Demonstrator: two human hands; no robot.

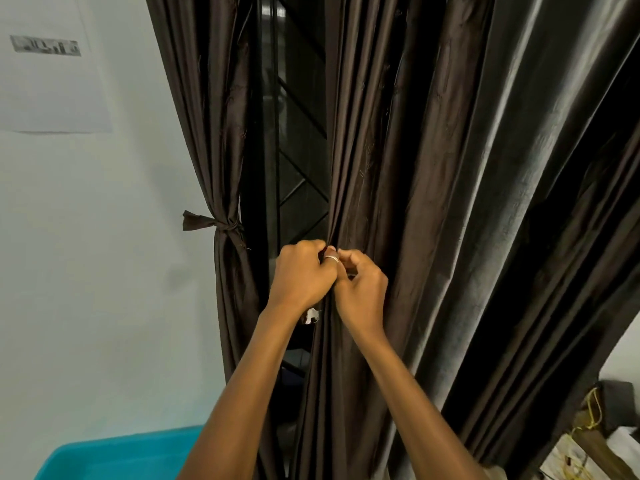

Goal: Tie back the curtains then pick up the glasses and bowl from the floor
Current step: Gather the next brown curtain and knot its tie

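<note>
Home, a lived-in room by look of it. Full-length dark brown drapes over window: wide curtain (433,202) gripped by left hand (301,271) and right hand (363,289), narrow curtain (221,133) left of hands, cinched with fabric tie (207,221). Window grille (301,133) with diagonal bars just above hands. Plain white wall (104,271) further left, paper sheet (52,81) stuck high up. Turquoise plastic tub (121,455) below, left of hands. Low right: wooden plank (602,452), yellow cord (594,407), household clutter.
</note>
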